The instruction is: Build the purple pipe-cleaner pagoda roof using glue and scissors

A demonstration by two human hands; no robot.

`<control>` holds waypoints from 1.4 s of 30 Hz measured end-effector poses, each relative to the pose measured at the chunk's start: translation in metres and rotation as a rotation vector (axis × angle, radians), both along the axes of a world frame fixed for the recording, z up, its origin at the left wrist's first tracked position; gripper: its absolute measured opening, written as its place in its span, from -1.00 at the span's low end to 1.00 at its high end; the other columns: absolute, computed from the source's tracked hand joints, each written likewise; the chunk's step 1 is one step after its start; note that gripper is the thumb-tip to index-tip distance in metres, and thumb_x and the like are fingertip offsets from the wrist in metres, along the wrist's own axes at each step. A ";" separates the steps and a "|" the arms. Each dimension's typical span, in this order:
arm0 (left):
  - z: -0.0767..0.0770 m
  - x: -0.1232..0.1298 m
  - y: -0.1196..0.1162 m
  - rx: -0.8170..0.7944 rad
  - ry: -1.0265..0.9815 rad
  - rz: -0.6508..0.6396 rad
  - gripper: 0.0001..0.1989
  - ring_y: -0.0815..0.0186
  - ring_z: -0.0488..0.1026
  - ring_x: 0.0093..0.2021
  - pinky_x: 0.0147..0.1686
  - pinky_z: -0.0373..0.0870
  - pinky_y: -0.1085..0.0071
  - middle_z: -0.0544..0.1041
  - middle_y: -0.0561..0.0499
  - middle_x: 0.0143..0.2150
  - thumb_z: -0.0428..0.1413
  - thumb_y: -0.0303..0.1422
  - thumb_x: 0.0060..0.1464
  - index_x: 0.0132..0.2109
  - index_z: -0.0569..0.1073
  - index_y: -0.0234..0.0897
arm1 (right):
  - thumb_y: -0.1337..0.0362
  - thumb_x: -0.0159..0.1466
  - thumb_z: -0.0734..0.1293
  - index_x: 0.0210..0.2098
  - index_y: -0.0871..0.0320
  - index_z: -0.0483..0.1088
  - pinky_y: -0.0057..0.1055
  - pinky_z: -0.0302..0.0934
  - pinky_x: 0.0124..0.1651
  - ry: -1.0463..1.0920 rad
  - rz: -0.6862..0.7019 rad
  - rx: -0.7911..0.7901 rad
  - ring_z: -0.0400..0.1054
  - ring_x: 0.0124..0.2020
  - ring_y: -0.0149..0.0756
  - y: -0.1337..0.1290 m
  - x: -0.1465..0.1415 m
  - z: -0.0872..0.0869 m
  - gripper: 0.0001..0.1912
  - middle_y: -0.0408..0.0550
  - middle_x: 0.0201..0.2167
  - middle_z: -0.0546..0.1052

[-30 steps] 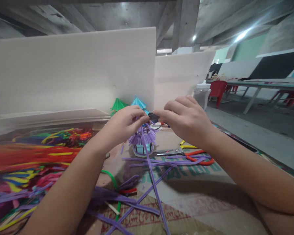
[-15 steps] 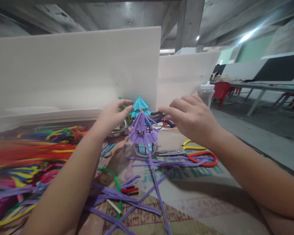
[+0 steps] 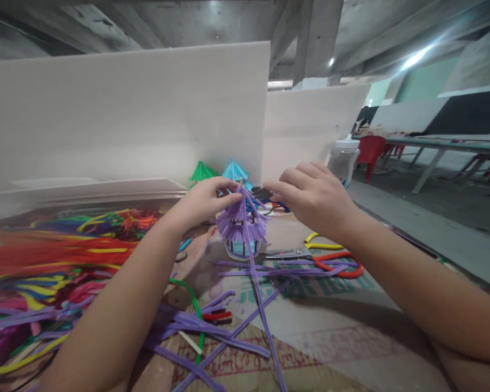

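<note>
Landmark for all positions: the purple pavilion model (image 3: 242, 228), a small pipe-cleaner structure standing upright on the work surface (image 3: 330, 321).

Nearest the camera, loose purple pipe cleaners (image 3: 212, 337) lie crossed on the printed cardboard in front of the model. One long purple strand (image 3: 261, 310) runs from the model's roof down toward the viewer. A green pipe cleaner (image 3: 190, 296) curves among them, front-left of the model.

Left of the model, a large heap of mixed-colour pipe cleaners (image 3: 44, 267) covers the surface. Right of the model, scissors with red and yellow handles (image 3: 322, 258) lie flat, just beside its base.

At the model: the left hand (image 3: 206, 201) rests at the upper left of the roof, fingertips pinched on the purple fringe near the peak. The right hand (image 3: 310, 196) sits at the upper right, fingers curled around a small dark tool (image 3: 263, 193) whose tip points at the peak. What kind of tool cannot be told.

Behind the model, a blue pavilion (image 3: 234, 170) and a green pavilion (image 3: 202, 172) stand against the white board (image 3: 126, 114). Farther right of the model, a clear plastic jar (image 3: 343, 158) stands upright.
</note>
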State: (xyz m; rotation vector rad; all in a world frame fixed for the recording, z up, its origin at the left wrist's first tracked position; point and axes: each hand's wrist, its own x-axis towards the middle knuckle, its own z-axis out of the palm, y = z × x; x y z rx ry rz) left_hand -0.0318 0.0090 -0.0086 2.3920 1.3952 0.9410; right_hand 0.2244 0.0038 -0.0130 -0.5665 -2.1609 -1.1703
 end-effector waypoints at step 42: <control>0.006 0.010 -0.013 0.092 0.048 -0.055 -0.70 0.20 0.53 -0.04 -0.02 0.42 0.31 0.63 -0.02 -0.04 0.04 -0.24 0.24 -0.02 0.58 -0.20 | 0.29 0.41 0.24 -0.10 0.16 0.53 -0.32 0.03 -0.21 0.075 0.082 -0.137 0.22 -0.33 -0.25 0.016 -0.002 -0.008 -0.77 -0.03 -0.39 0.50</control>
